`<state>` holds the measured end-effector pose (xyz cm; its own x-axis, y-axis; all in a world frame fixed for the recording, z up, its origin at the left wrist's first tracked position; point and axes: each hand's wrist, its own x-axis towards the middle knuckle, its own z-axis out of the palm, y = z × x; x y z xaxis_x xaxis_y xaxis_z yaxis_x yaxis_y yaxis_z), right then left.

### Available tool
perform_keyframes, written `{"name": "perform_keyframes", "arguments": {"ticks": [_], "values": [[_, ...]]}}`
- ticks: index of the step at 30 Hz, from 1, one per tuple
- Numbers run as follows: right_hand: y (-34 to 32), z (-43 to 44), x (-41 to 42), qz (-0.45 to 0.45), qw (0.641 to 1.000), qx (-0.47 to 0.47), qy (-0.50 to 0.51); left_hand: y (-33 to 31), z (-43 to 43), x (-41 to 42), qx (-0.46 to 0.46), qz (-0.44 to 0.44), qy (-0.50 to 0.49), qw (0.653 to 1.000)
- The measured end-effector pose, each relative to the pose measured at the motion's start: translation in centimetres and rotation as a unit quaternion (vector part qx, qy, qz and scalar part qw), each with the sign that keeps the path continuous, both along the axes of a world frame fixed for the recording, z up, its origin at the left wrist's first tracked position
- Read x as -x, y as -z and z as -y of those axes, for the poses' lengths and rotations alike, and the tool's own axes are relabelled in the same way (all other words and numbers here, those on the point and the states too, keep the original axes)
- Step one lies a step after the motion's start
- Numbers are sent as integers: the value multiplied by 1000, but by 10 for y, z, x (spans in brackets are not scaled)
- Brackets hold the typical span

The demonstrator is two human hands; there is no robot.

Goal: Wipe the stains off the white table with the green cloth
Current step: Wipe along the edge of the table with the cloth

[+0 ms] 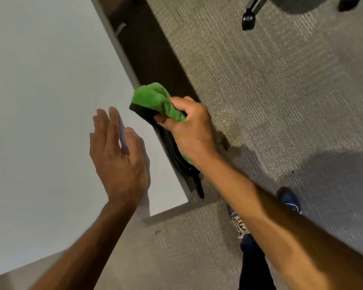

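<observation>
The green cloth (155,100) is sitting bunched at the right edge of the white desk (50,101), partly hanging past it over the floor, and the right hand (189,126) is closing its fingers and thumb tightly around it. The left hand (117,155) is lying flat and open on the desk near the corner, gripping nothing. No stains are showing on the visible surface, so the wipe would probably go best with the cloth spread flatter under the palm, moving leftward in overlapping strokes while the left hand is bracing.
</observation>
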<state>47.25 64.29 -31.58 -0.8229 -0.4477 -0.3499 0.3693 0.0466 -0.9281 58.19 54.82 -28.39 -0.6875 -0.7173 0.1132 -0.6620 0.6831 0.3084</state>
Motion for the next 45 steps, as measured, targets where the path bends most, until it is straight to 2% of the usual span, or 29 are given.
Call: {"name": "perform_keyframes", "arguments": {"ticks": [5,10,13,18,22,29,33,37,40,45], "values": [[1,20,25,-7,1000,10,-25,2,1,-1,0,-4,4,1000],[-4,-35,-20,-13,997,10,-75,1,3,-1,-4,-10,12,1000],[-3,-77,-54,16,994,10,-107,1,4,-1,-5,-10,12,1000],[-14,-122,-95,67,993,27,-98,3,5,-2,-6,-10,8,1000],[-20,-123,-100,84,992,60,-69,3,5,-3,-3,-7,10,1000],[-7,-60,-43,-18,994,-48,-99,1,3,-3,-19,-10,14,1000],[-4,1,13,-95,990,-54,-85,1,4,-2,-13,-5,12,1000],[-7,36,43,-134,986,-54,-85,1,4,-2,-14,6,13,1000],[-9,23,35,-130,983,-41,-119,-2,3,-1,-14,6,10,1000],[-21,-47,-12,-126,965,-20,-228,-3,3,-1,-22,4,26,999]]}}
